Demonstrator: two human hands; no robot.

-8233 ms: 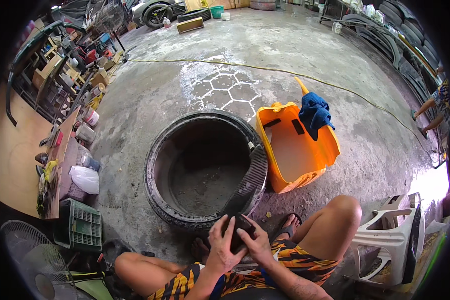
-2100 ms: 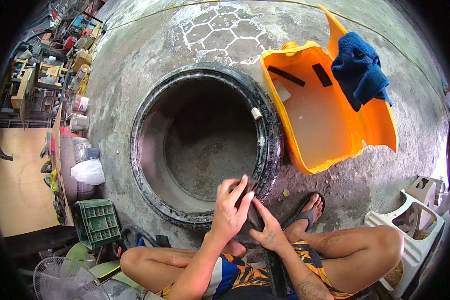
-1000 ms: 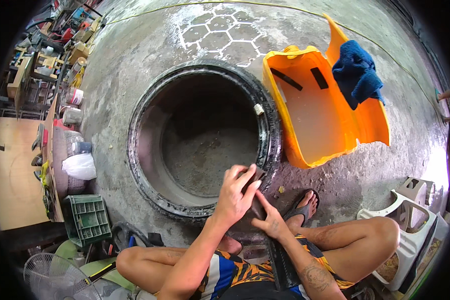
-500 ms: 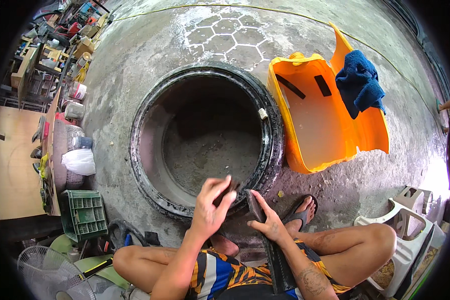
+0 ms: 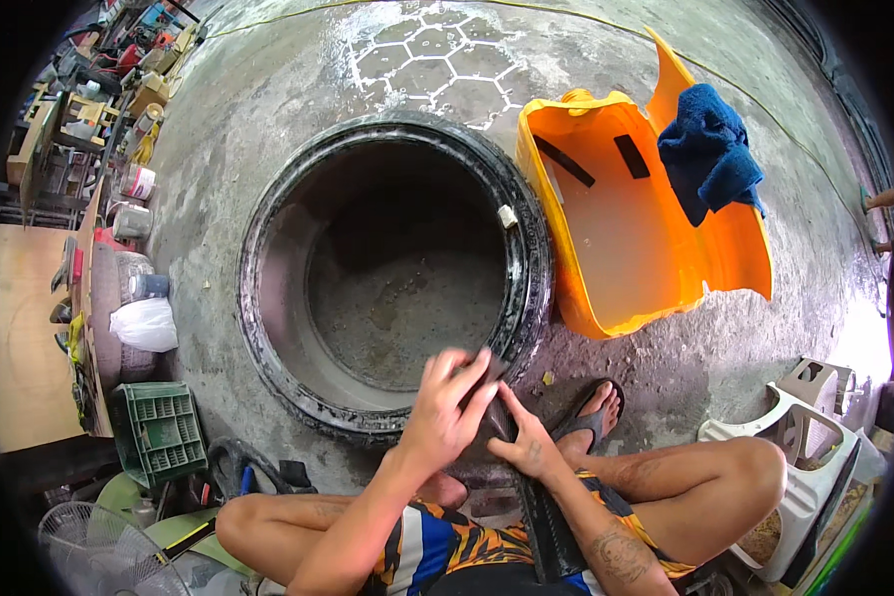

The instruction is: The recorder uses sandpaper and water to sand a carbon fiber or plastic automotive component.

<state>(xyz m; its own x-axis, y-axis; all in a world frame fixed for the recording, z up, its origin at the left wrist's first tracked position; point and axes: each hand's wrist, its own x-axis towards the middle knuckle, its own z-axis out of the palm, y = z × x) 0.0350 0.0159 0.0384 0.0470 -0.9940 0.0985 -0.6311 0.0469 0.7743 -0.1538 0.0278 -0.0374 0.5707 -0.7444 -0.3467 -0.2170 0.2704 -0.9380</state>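
A long black carbon-look strip [image 5: 551, 536] slants from my lap up to the near rim of a big round black-edged ring [image 5: 258, 328]. My right hand [image 5: 528, 445] grips it near its upper end, thumb and forefinger along its sides. My left hand [image 5: 445, 409] pinches a small dark piece [image 5: 495, 370] against that upper end; its kind is hidden by the fingers. Right of the ring, a cut-open orange jerrycan [image 5: 586, 298] holds cloudy water and two black strips [image 5: 632, 157]. A blue cloth [image 5: 707, 154] hangs over its right wall.
A small whitish block [image 5: 508, 217] sits on the ring's right rim. On the left stand a green crate [image 5: 159, 432], a white plastic bag [image 5: 144, 325] and a fan [image 5: 109, 551]. A white plastic stool [image 5: 765, 427] lies at the right. A yellow cable [image 5: 586, 20] crosses the far floor.
My left hand has moved right, bringing the small dark piece from beside the strip onto its upper end. My right hand keeps its hold. The whole view has shifted slightly.
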